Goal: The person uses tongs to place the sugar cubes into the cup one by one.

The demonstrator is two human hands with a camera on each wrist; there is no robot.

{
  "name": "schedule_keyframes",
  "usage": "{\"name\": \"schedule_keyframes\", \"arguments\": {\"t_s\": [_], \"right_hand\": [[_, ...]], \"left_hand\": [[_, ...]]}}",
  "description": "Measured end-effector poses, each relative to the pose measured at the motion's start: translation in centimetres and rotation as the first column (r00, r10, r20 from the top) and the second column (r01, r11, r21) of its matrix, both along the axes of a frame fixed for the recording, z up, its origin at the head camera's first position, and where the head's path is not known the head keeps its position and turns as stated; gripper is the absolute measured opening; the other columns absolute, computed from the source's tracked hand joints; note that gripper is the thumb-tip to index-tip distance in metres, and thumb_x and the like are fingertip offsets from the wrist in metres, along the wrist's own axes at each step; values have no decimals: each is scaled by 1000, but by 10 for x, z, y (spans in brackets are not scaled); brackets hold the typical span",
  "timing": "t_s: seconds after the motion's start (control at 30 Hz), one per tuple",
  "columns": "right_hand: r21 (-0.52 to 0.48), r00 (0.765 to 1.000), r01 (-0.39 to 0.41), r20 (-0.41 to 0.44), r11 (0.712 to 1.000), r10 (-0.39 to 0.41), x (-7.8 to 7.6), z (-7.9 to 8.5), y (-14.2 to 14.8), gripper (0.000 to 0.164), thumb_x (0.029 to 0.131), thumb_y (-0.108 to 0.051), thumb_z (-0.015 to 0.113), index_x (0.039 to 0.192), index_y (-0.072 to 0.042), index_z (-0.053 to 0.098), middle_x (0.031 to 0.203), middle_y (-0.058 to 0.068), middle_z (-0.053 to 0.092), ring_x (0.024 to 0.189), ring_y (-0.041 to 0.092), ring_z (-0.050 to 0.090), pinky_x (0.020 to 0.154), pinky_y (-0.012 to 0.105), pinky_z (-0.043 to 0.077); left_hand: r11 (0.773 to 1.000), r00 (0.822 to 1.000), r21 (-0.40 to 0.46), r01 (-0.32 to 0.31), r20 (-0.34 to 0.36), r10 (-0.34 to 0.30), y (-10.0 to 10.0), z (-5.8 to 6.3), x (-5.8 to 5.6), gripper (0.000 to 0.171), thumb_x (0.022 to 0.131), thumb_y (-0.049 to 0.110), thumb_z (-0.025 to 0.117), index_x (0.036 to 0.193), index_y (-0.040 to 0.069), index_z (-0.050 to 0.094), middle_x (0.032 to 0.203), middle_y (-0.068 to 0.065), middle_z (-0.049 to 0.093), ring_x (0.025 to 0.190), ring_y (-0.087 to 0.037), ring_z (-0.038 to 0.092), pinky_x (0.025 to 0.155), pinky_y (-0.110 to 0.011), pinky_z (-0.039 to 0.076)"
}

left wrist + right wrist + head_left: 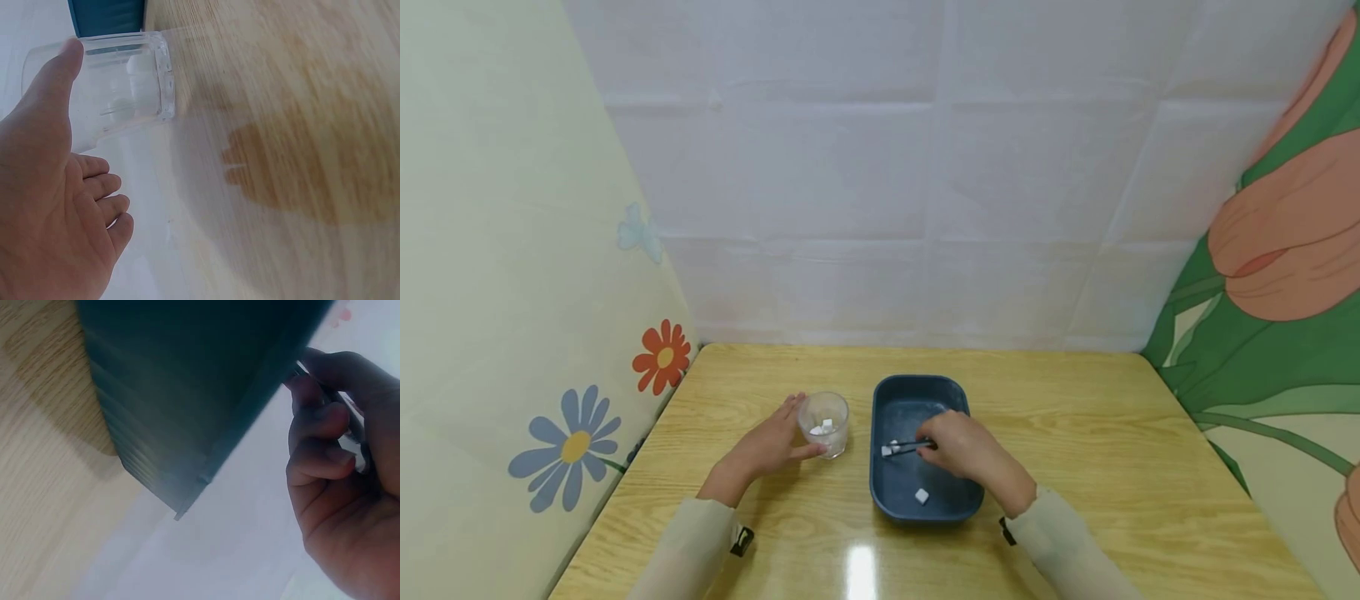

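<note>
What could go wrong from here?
1. Slip: the tips of the tweezers are at the white cubes; whether one is pinched is unclear, so a lift may drop it.
2. Snag: the raised wall of the tray stands between those cubes and the glass; a low carry could clip it.
3. Tip: the left hand leaves the glass's tray-facing side bare; a bump there might spill the cubes inside.

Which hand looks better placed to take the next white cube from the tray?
Probably the right hand: it holds tweezers with their tips at white cubes in the dark tray. The left hand is outside the tray, holding the glass.
</note>
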State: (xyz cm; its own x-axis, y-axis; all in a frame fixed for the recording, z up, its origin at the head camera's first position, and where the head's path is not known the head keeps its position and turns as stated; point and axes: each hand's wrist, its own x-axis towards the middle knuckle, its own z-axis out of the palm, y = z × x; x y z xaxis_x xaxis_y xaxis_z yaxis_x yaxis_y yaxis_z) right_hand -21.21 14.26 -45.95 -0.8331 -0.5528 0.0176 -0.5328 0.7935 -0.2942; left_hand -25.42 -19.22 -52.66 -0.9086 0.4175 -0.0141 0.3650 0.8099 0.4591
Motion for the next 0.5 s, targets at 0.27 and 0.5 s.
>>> {"name": "schedule_keyframes", "arguments": {"t_s": [0.27, 0.5], "right_hand": [[-19, 1000, -7, 6, 1000, 7, 0, 3, -1, 12, 95, -17, 73, 100, -8, 79, 86, 0, 74, 61, 2, 56, 55, 23, 48], [-55, 1000, -20, -9, 998, 19, -3, 5, 5, 12, 95, -15, 72, 101, -7, 78, 87, 1, 74, 61, 1, 57, 56, 24, 50]], "left_hand": [[1000, 1000, -3, -7, 6, 7, 1, 0, 1, 107, 89, 63, 67, 158, -5, 22, 165, -23, 22, 153, -40, 19, 120, -55, 29], [1000, 1000, -4, -4, 0, 4, 1, 3, 2, 106, 90, 61, 68, 158, -5, 21, 165, -24, 21, 153, -41, 18, 120, -55, 27]]}}
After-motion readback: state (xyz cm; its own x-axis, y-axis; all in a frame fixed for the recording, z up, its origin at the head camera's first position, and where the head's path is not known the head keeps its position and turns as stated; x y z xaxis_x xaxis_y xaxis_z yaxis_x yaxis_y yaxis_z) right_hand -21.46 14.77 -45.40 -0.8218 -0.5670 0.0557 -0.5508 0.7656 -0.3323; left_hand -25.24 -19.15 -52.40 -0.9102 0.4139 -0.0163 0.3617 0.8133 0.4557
